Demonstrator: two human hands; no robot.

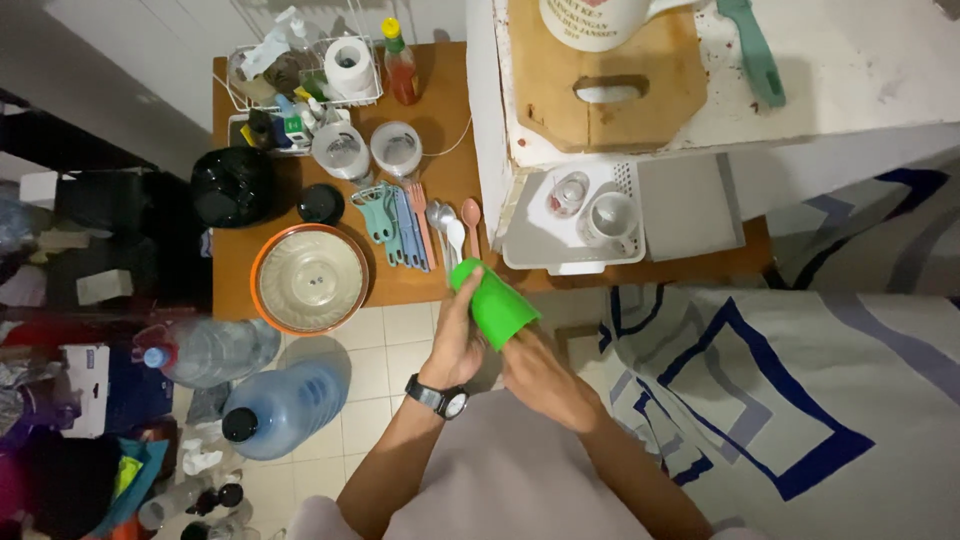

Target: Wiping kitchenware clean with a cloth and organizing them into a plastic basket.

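Fingers of our left hand are wrapped tight around the green plastic cup, gripping near its base, while our right hand cups the rim end from below, its fingertips hidden behind the cup so we cannot tell how they close. We judge we are mid-handling, the cup tilted above the floor tiles just off the wooden table edge, near the spoons; turning it calls for a steady left-hand grip.

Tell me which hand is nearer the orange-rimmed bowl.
Left. The left hand, gripping the green cup, is just right of the orange-rimmed bowl; the right hand lies farther right, under the cup.
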